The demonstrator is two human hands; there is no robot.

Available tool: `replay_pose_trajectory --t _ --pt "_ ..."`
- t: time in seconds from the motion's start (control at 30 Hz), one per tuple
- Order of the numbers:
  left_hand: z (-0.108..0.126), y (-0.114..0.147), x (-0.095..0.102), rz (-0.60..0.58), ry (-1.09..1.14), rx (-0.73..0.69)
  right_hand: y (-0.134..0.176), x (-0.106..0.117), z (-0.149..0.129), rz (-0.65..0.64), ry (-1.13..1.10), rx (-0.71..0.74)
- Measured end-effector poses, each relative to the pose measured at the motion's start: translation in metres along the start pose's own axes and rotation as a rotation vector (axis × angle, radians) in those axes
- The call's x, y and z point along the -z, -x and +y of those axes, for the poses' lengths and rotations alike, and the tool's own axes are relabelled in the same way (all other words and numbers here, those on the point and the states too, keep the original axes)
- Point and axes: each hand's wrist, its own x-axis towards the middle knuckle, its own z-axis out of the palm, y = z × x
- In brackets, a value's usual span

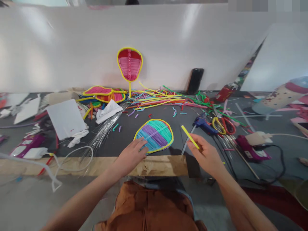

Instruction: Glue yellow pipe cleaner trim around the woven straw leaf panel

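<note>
An oval panel of teal, purple and blue pipe cleaners with a yellow rim lies flat on the dark tabletop. On its lower left edge rests my left hand, fingers laid over the rim rather than wrapped round it. To the right of the panel, my right hand is raised a little, pinching a short yellow pipe cleaner that points up and left. A blue hot glue gun lies just beyond this hand, beside yellow-handled scissors and a red-handled pair.
A finished-looking pink fan stands upright behind, by loose pipe cleaners. A phone leans on the white partition. Purple power strips with cables, a red can, white card and silver strands lie around.
</note>
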Motion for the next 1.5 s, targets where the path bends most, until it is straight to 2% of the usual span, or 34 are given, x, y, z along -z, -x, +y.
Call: replay_pose_trajectory --t 0.1,0.2,0.33,0.43,0.53,0.63,0.73,0.8,0.9,0.97,1.0,1.03,1.07,1.1,1.13,1.17,1.33,1.5 --pt "-0.001 0.0 -0.001 0.027 -0.064 -0.071 0.0 0.008 0.007 -0.006 0.002 -0.013" --pt "-0.006 0.001 0.002 0.104 -0.069 -0.11 -0.001 0.011 0.015 -0.033 -0.031 -0.086" --pt "-0.018 0.002 0.01 0.232 -0.069 -0.117 -0.008 0.012 0.021 -0.086 -0.157 -0.172" --pt "-0.022 0.006 0.015 0.283 -0.064 -0.095 -0.018 0.01 0.02 -0.164 -0.283 -0.259" --pt "-0.011 0.008 0.017 0.331 -0.076 -0.059 -0.031 -0.001 0.015 -0.254 -0.462 -0.405" --pt "0.008 0.007 0.014 0.352 -0.054 -0.031 -0.047 -0.022 0.009 -0.365 -0.633 -0.508" --pt "0.019 0.002 0.013 0.296 0.031 -0.051 -0.062 -0.041 0.004 -0.41 -0.688 -0.475" --pt "0.014 -0.003 0.019 0.279 0.109 -0.023 -0.069 -0.046 0.002 -0.404 -0.691 -0.442" --pt "-0.011 -0.021 0.039 0.385 0.252 0.164 -0.08 -0.04 0.001 -0.442 -0.722 -0.381" --pt "-0.035 -0.039 0.053 0.45 0.396 0.298 -0.088 -0.033 0.0 -0.529 -0.756 -0.33" --pt "-0.047 -0.05 0.058 0.438 0.508 0.367 -0.092 -0.031 0.0 -0.585 -0.769 -0.306" --pt "-0.057 -0.06 0.061 0.363 0.661 0.43 -0.096 -0.03 -0.001 -0.641 -0.775 -0.282" --pt "-0.066 -0.069 0.062 0.221 0.873 0.483 -0.1 -0.031 -0.001 -0.689 -0.771 -0.261" --pt "-0.073 -0.077 0.06 0.01 1.112 0.494 -0.103 -0.033 -0.002 -0.72 -0.757 -0.246" --pt "-0.078 -0.084 0.057 -0.107 1.197 0.475 -0.106 -0.036 -0.003 -0.734 -0.736 -0.24" --pt "-0.081 -0.089 0.052 -0.162 1.247 0.461 -0.109 -0.04 -0.003 -0.741 -0.711 -0.239" --pt "-0.079 -0.097 0.025 -0.252 1.402 0.514 -0.113 -0.054 -0.002 -0.753 -0.606 -0.249" --pt "-0.078 -0.101 0.012 -0.305 1.414 0.539 -0.109 -0.056 0.002 -0.661 -0.556 -0.306"
